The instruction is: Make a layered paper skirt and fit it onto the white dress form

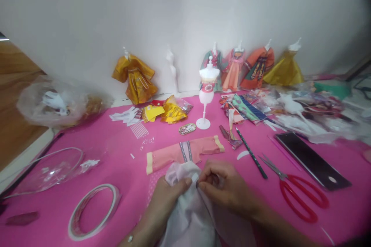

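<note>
A pale white-pink cloth (189,210) hangs bunched in front of me. My left hand (171,197) is closed on it, thumb lying over the top. At the cloth's right edge my right hand (220,185) is in a pinch. A tiny dark spot shows at its fingertips, too small to name. Just beyond the hands lies a small pink doll robe top (171,154) with cream cuffs and a patterned collar band, laid flat with sleeves spread. The cloth's upper edge meets the robe's lower middle; whether the two are joined I cannot tell.
Red-handled scissors (298,193), a phone (313,158) and a dark pencil (252,154) lie to the right. A tape roll (78,212) lies left. A white mannequin (203,112) stands behind the robe. Dressed doll forms (135,77) line the wall; fabric scraps (249,108) lie right.
</note>
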A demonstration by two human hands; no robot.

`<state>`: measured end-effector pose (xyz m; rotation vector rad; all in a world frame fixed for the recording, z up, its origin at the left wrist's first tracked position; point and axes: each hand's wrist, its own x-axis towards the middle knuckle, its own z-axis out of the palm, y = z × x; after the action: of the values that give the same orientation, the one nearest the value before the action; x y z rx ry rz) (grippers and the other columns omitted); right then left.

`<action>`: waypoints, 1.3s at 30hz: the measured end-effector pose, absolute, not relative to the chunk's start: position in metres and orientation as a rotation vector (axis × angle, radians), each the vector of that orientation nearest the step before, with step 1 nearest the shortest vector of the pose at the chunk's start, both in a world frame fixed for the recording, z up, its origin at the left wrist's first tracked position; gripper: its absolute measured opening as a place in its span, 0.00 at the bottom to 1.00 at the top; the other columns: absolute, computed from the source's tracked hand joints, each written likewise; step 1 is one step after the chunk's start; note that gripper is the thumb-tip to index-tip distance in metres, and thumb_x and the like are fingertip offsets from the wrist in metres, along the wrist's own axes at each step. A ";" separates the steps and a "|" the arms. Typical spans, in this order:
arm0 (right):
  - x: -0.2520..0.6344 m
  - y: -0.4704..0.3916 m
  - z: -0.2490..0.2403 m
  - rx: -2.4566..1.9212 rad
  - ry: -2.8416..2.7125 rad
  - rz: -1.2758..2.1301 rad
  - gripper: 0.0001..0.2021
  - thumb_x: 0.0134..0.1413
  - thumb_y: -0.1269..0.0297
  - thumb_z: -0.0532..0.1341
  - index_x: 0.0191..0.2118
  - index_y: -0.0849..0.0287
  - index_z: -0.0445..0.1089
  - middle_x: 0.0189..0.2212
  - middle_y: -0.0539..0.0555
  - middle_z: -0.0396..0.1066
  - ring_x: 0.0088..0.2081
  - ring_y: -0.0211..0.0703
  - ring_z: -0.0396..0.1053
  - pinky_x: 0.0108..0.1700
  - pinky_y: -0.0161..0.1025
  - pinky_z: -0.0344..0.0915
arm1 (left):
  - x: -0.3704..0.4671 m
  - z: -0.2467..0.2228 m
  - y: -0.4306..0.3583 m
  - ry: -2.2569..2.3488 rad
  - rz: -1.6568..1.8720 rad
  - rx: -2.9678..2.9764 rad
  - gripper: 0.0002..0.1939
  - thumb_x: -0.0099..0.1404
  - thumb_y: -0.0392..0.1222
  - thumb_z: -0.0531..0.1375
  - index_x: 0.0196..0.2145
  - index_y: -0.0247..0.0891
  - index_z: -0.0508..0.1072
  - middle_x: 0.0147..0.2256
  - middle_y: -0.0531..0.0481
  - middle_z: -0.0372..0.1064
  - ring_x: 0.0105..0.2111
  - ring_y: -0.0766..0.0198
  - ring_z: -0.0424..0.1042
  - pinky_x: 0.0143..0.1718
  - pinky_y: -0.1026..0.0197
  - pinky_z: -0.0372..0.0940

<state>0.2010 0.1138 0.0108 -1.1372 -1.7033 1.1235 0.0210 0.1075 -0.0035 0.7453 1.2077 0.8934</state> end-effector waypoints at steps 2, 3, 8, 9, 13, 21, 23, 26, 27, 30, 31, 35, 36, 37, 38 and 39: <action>0.201 0.113 0.007 -1.160 -1.755 1.066 0.05 0.46 0.75 0.61 0.25 0.58 0.72 0.21 0.48 0.67 0.25 0.36 0.62 0.27 0.33 0.57 | 0.021 -0.007 0.107 1.184 0.880 0.757 0.15 0.49 0.46 0.71 0.33 0.34 0.79 0.28 0.47 0.78 0.29 0.57 0.75 0.33 0.59 0.68; 0.201 0.112 0.006 -1.170 -1.772 1.040 0.06 0.46 0.75 0.61 0.25 0.58 0.72 0.21 0.48 0.67 0.25 0.36 0.63 0.27 0.33 0.57 | 0.020 -0.008 0.107 1.179 0.870 0.756 0.15 0.50 0.46 0.71 0.33 0.35 0.79 0.29 0.47 0.78 0.29 0.57 0.75 0.33 0.58 0.68; 0.200 0.113 0.003 -1.184 -1.804 0.977 0.07 0.46 0.76 0.61 0.25 0.59 0.73 0.21 0.48 0.67 0.24 0.36 0.63 0.26 0.33 0.56 | 0.020 -0.009 0.106 1.228 0.833 0.764 0.14 0.51 0.46 0.70 0.33 0.35 0.79 0.29 0.47 0.78 0.30 0.56 0.76 0.34 0.58 0.69; 0.200 0.113 0.003 -1.182 -1.805 0.973 0.07 0.46 0.76 0.61 0.25 0.59 0.73 0.21 0.48 0.67 0.24 0.36 0.63 0.27 0.33 0.56 | 0.020 -0.008 0.106 1.231 0.831 0.772 0.14 0.51 0.45 0.70 0.33 0.35 0.79 0.29 0.47 0.78 0.31 0.56 0.76 0.34 0.58 0.69; 0.199 0.115 0.000 -1.158 -1.819 0.976 0.08 0.47 0.76 0.61 0.26 0.58 0.75 0.22 0.48 0.69 0.25 0.36 0.64 0.28 0.33 0.57 | 0.020 -0.010 0.107 1.211 0.800 0.792 0.15 0.52 0.46 0.70 0.34 0.35 0.79 0.31 0.45 0.79 0.32 0.54 0.76 0.35 0.57 0.69; 0.199 0.115 -0.001 -1.171 -1.841 0.993 0.08 0.49 0.74 0.61 0.25 0.59 0.77 0.21 0.49 0.70 0.24 0.36 0.65 0.27 0.33 0.57 | 0.022 -0.012 0.104 1.219 0.838 0.803 0.14 0.51 0.46 0.70 0.32 0.34 0.79 0.29 0.46 0.78 0.31 0.56 0.75 0.32 0.59 0.68; 0.199 0.115 0.000 -1.174 -1.843 1.011 0.08 0.49 0.73 0.61 0.25 0.59 0.77 0.21 0.49 0.70 0.24 0.36 0.65 0.27 0.34 0.57 | 0.022 -0.013 0.104 1.255 0.843 0.811 0.13 0.50 0.45 0.70 0.31 0.34 0.79 0.29 0.46 0.77 0.30 0.56 0.75 0.31 0.60 0.68; 0.199 0.115 0.001 -1.188 -1.844 1.029 0.08 0.49 0.72 0.61 0.25 0.58 0.77 0.21 0.49 0.70 0.24 0.37 0.65 0.27 0.34 0.58 | 0.021 -0.015 0.104 1.275 0.837 0.834 0.13 0.50 0.46 0.70 0.30 0.34 0.78 0.28 0.46 0.77 0.30 0.55 0.75 0.31 0.59 0.68; 0.199 0.115 0.001 -1.196 -1.839 1.034 0.08 0.49 0.72 0.61 0.25 0.58 0.77 0.20 0.49 0.70 0.24 0.37 0.65 0.27 0.34 0.57 | 0.021 -0.016 0.104 1.269 0.831 0.843 0.13 0.51 0.46 0.70 0.30 0.34 0.78 0.28 0.46 0.77 0.30 0.55 0.75 0.31 0.59 0.68; 0.198 0.115 -0.002 -1.213 -1.818 1.047 0.07 0.47 0.73 0.61 0.24 0.58 0.76 0.20 0.49 0.69 0.24 0.36 0.64 0.26 0.34 0.56 | 0.021 -0.018 0.104 1.265 0.821 0.858 0.13 0.51 0.46 0.70 0.30 0.34 0.78 0.28 0.46 0.76 0.29 0.56 0.74 0.30 0.59 0.68; 0.198 0.115 -0.003 -1.218 -1.811 1.051 0.07 0.46 0.74 0.61 0.24 0.59 0.75 0.20 0.49 0.68 0.24 0.36 0.64 0.26 0.33 0.56 | 0.021 -0.018 0.104 1.267 0.821 0.858 0.13 0.50 0.46 0.70 0.29 0.33 0.77 0.27 0.46 0.76 0.29 0.56 0.74 0.30 0.59 0.68; 0.197 0.116 -0.005 -1.237 -1.772 1.092 0.07 0.42 0.76 0.60 0.22 0.60 0.71 0.19 0.47 0.66 0.22 0.34 0.61 0.24 0.32 0.54 | 0.021 -0.018 0.104 1.256 0.823 0.841 0.12 0.50 0.45 0.70 0.28 0.33 0.77 0.26 0.46 0.76 0.29 0.55 0.75 0.30 0.59 0.68; 0.197 0.116 -0.005 -1.236 -1.758 1.108 0.06 0.41 0.77 0.60 0.21 0.59 0.70 0.18 0.46 0.65 0.21 0.34 0.60 0.24 0.32 0.53 | 0.021 -0.018 0.104 1.245 0.820 0.832 0.12 0.50 0.45 0.70 0.29 0.34 0.77 0.26 0.46 0.76 0.29 0.56 0.75 0.30 0.59 0.68; 0.197 0.116 -0.004 -1.234 -1.742 1.127 0.06 0.41 0.77 0.59 0.21 0.59 0.70 0.18 0.46 0.64 0.21 0.33 0.59 0.23 0.32 0.53 | 0.021 -0.017 0.104 1.234 0.812 0.823 0.12 0.50 0.45 0.70 0.29 0.34 0.77 0.26 0.47 0.76 0.29 0.56 0.75 0.31 0.59 0.68; 0.197 0.116 -0.004 -1.232 -1.729 1.145 0.06 0.41 0.76 0.59 0.21 0.59 0.69 0.17 0.46 0.64 0.21 0.33 0.59 0.23 0.31 0.52 | 0.021 -0.016 0.104 1.225 0.806 0.811 0.13 0.50 0.45 0.70 0.30 0.34 0.77 0.27 0.47 0.77 0.29 0.56 0.75 0.31 0.59 0.68; 0.197 0.116 -0.003 -1.230 -1.716 1.161 0.06 0.41 0.76 0.59 0.22 0.59 0.69 0.17 0.46 0.64 0.21 0.33 0.59 0.23 0.31 0.52 | 0.021 -0.016 0.104 1.214 0.802 0.795 0.13 0.50 0.45 0.70 0.30 0.34 0.77 0.28 0.47 0.77 0.29 0.56 0.75 0.32 0.58 0.68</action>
<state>0.1966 0.1161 -0.0028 -1.2298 -1.7162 1.1608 0.0208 0.1044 -0.0158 0.7946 1.2144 0.8021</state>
